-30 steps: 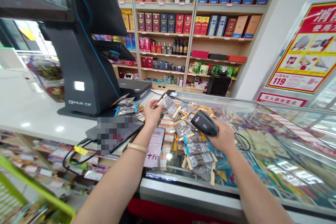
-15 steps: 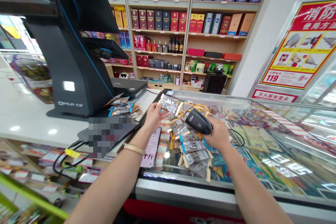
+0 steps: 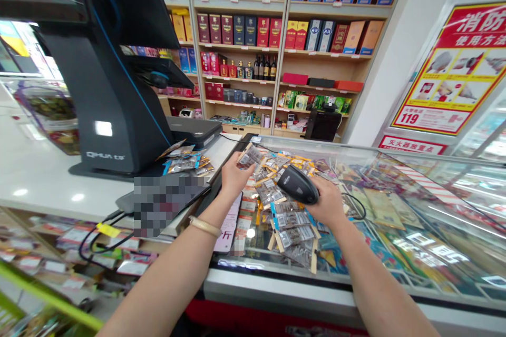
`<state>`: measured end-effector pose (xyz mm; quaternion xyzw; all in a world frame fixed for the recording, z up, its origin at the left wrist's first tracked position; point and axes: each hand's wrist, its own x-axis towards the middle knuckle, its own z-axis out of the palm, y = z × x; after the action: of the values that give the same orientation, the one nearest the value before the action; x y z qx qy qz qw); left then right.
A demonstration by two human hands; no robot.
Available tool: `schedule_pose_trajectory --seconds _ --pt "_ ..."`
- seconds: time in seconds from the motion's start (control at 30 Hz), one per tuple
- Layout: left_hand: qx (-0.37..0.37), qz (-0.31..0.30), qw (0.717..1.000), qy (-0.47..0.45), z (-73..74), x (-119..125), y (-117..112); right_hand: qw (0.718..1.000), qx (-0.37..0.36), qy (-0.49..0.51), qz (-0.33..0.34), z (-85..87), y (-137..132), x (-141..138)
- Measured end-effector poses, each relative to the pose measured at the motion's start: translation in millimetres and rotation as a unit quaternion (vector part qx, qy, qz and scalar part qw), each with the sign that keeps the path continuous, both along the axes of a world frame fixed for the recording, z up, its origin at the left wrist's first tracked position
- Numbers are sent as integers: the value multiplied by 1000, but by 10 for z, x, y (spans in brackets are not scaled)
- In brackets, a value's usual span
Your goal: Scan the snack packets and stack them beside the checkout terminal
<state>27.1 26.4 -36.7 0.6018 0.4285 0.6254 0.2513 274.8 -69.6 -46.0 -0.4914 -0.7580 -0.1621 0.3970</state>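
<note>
My left hand [image 3: 236,174] is closed on a small snack packet [image 3: 250,156], raised above the glass counter with its printed side showing. Wrapped around a black barcode scanner [image 3: 297,184] is my right hand [image 3: 329,201]; the scanner's head points left toward the packet. Beneath both hands lies a loose heap of similar small packets [image 3: 294,231], some with orange, blue or cream edges. A phone [image 3: 228,226] rests on the counter under my left forearm, partly covered by it.
A smaller pile of packets [image 3: 187,160] lies beside the dark point-of-sale terminal [image 3: 118,89] on the left. Nearer me sits a flat dark device [image 3: 166,202] with cables, partly blurred out. The glass display counter [image 3: 379,258] stretches right; shelves of boxed bottles [image 3: 245,29] stand behind.
My left hand has drawn its packet slightly downward and turned it, with the fingers now curled around it. The scanner has shifted only a little to the left.
</note>
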Motion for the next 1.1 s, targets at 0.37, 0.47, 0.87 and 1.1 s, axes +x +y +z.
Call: schedule_pose_trajectory --seconds 0.37,0.47,0.87,1.1 --pt "31 -2 992 124 -74 16 9 1000 5 -6 25 9 -19 -64" --pt "22 -21 996 84 -65 32 -13 1000 -4 -7 28 14 -20 -53" --pt "-126 11 863 -489 164 -142 70 999 31 -14 24 -43 7 11" --pt "-21 125 790 -600 349 -482 117 999 39 -18 20 -82 26 55"
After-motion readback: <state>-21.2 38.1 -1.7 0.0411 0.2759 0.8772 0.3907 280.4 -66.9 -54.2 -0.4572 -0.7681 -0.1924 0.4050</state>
